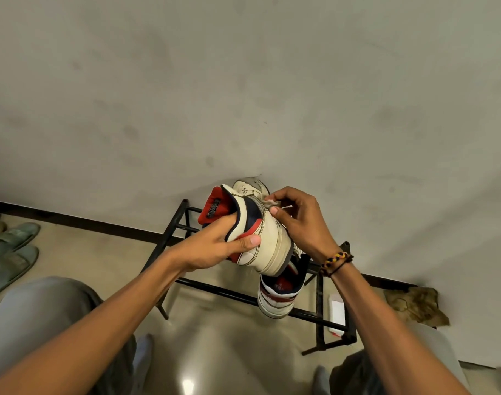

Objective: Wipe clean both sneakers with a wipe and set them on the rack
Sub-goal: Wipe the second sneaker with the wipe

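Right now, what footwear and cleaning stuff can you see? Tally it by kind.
Sneakers: 2, one held in the left hand, one on the rack
Wipes: 1, pinched by the right hand
Wipe packs: 1
Green slippers: 2
Total: 6

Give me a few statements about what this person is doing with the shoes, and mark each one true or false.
1. The left hand grips the held sneaker at its heel opening. True.
2. The right hand is empty. False: it pinches a small wipe against the held sneaker.
3. The second sneaker already sits on the black rack. True.
4. Both sneakers lie on the floor. False: one is held in the air, the other is on the rack.
5. Green slippers lie on the floor to the left. True.
6. The right wrist is bare. False: it wears a braided bracelet.
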